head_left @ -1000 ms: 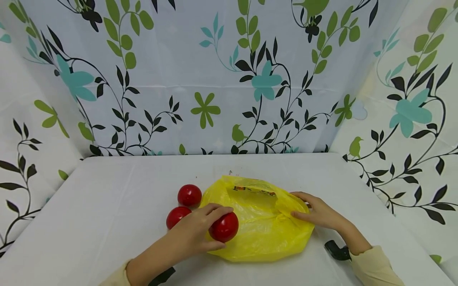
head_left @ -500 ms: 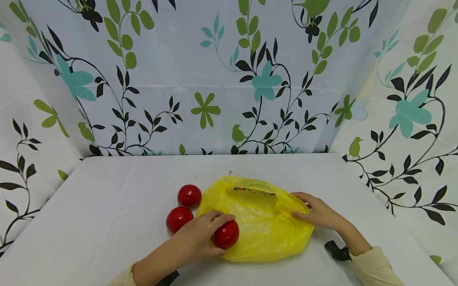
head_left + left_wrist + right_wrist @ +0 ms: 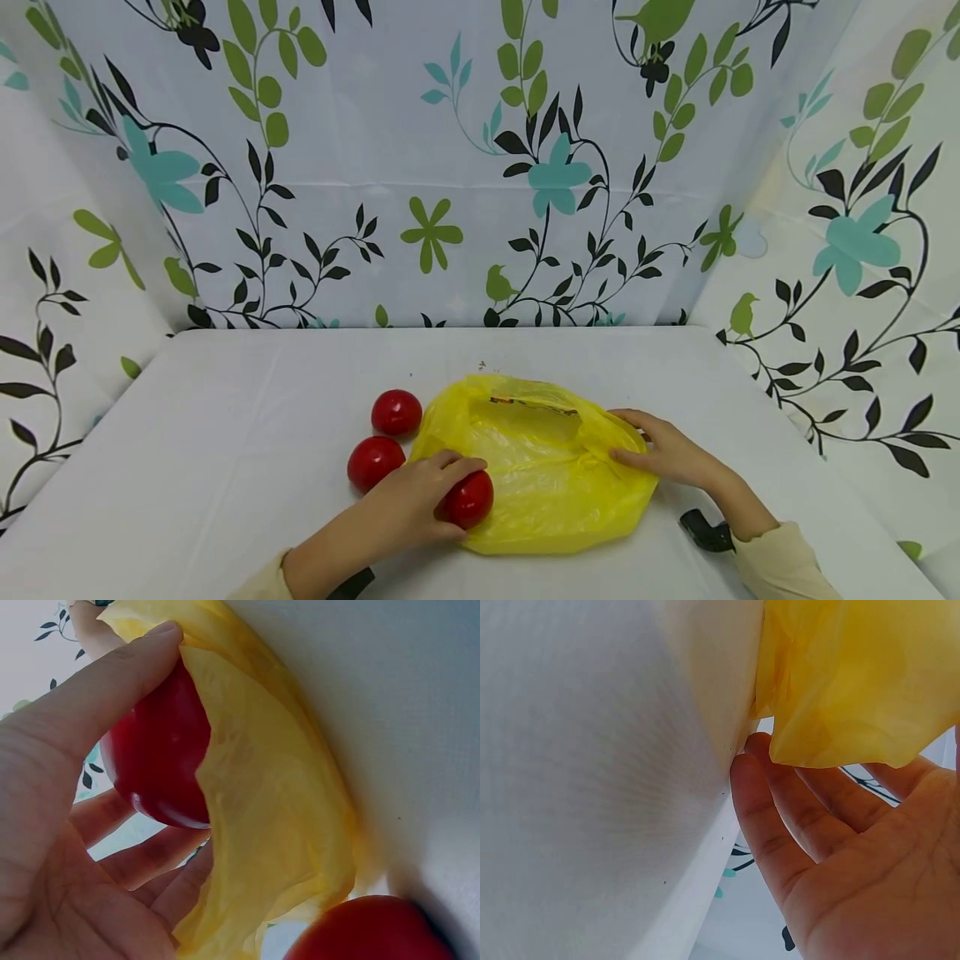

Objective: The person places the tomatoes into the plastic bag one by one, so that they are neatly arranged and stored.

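Note:
My left hand grips a glossy red ball, thumb on one side and fingers on the other. That ball lies at the left part of a yellow plastic bag; in the left wrist view the bag's thin edge covers part of it. With the thumb in front and the fingers behind, my right hand holds the bag's right side. Its fingers curl beside the hanging plastic in the right wrist view. The bag's mouth gapes toward the back, and its inside is mostly hidden.
Two more red balls, a back one and a front one, rest on the white table just left of the bag. Black wrist gear shows by the right forearm. A leaf-patterned cloth hangs behind.
My left hand has lowered the held ball slightly toward me at the bag's left side, uncovering more of the front ball on the table. My right hand has kept its hold.

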A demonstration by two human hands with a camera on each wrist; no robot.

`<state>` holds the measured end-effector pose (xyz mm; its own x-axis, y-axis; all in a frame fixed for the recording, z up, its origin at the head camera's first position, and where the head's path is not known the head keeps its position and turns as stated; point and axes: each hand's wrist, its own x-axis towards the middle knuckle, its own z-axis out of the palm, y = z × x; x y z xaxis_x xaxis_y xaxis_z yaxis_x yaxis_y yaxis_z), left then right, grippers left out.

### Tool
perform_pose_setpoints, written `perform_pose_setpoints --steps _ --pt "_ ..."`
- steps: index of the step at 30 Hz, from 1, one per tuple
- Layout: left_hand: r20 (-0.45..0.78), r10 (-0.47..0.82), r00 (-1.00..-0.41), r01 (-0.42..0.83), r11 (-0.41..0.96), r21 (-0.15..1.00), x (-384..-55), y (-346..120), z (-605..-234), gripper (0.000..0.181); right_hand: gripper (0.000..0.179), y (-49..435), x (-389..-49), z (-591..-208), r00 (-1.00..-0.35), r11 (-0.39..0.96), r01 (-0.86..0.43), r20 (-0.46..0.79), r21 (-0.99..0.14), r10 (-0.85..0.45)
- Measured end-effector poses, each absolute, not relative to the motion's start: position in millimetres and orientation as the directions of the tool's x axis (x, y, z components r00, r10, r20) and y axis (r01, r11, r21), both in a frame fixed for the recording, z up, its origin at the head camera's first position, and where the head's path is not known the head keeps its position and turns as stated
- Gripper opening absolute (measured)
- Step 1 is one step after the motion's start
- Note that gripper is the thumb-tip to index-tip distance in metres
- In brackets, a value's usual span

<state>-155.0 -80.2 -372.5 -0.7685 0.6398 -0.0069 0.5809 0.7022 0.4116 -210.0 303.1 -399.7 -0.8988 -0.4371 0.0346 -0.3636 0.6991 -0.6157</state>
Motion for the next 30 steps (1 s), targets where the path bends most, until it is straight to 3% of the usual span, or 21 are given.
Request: perform_pose_setpoints --steps 30 --pt "-0.039 0.640 -0.768 0.559 0.698 0.447 -158.2 -84.1 -379.4 0.081 0.051 304.0 -210.2 -401.9 -0.886 0.692 -0.405 0.068 -0.598 -0.460"
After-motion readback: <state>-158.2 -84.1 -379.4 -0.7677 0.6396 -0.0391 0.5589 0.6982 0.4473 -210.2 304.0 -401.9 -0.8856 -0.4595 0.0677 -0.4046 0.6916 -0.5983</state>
